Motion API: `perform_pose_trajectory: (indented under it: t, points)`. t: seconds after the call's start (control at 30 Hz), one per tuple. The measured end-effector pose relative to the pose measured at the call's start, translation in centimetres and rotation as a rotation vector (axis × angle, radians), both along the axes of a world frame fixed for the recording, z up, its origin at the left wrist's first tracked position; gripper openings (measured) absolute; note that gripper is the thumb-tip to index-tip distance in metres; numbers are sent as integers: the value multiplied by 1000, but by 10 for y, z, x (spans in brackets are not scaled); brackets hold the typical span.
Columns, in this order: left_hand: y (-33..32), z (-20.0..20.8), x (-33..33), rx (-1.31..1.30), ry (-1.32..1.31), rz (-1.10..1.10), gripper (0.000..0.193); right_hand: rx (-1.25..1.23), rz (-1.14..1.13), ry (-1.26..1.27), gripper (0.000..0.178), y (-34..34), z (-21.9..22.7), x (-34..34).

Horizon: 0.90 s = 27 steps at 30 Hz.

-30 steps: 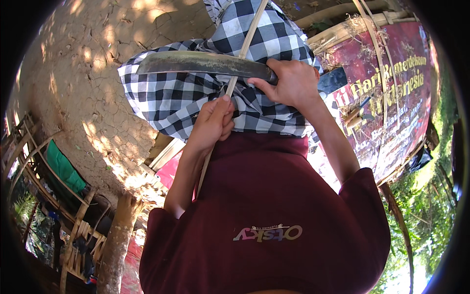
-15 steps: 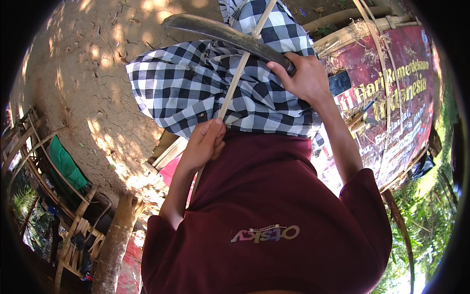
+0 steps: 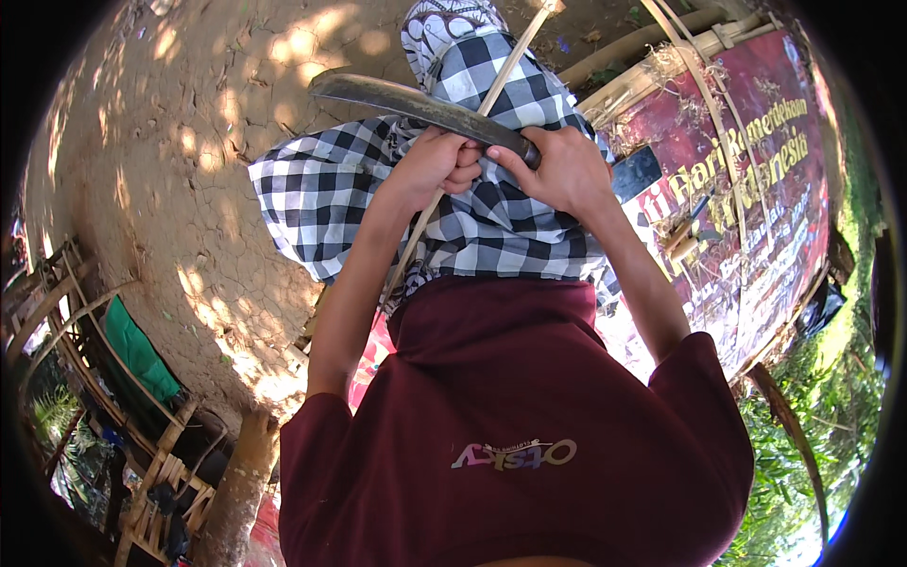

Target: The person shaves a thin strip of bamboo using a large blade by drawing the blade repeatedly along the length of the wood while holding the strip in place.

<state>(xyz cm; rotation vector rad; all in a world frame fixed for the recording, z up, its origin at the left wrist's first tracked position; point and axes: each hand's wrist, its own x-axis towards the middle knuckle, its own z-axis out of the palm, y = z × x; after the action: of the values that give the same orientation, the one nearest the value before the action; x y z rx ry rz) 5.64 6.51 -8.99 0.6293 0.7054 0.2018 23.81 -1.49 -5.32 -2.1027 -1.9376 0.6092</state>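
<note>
A curved machete (image 3: 406,99) with a dark blade lies crosswise above my lap, its tip toward the left. My right hand (image 3: 564,170) is closed around its handle, thumb along the top. A long pale strip of split bamboo (image 3: 507,73) slants under the blade, from the top of the view down past my left forearm. My left hand (image 3: 436,168) is closed on this strip, right beside the near edge of the blade; its fingertips are partly hidden. Beneath both hands a black-and-white checked cloth (image 3: 316,194) covers my legs.
To the right lies a dark red printed banner (image 3: 756,274) with bamboo strips, shavings, a dark flat rectangular object (image 3: 637,173) and a small handled tool (image 3: 693,227). A tree trunk (image 3: 238,501) and bamboo framework (image 3: 142,472) stand at lower left, near green cloth (image 3: 137,350).
My left hand has moved up and forward along the bamboo strip, from near my waist to the blade. The machete and my right hand have shifted slightly left and nearer.
</note>
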Motion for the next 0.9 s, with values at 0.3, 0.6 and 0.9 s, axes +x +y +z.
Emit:
perform_pose_trajectory:
  t: [0.3, 0.6, 0.9]
  points:
    - [-31, 18, -14, -48, 128, 65, 31, -8, 82, -88, 65, -10, -8, -3]
    - [-89, 44, -76, -115, 220, 53, 39, 27, -74, -70, 55, -5, -16, 12]
    - [-147, 79, -129, -177, 274, 63, 37, 123, -141, -128, 55, -7, -20, 12]
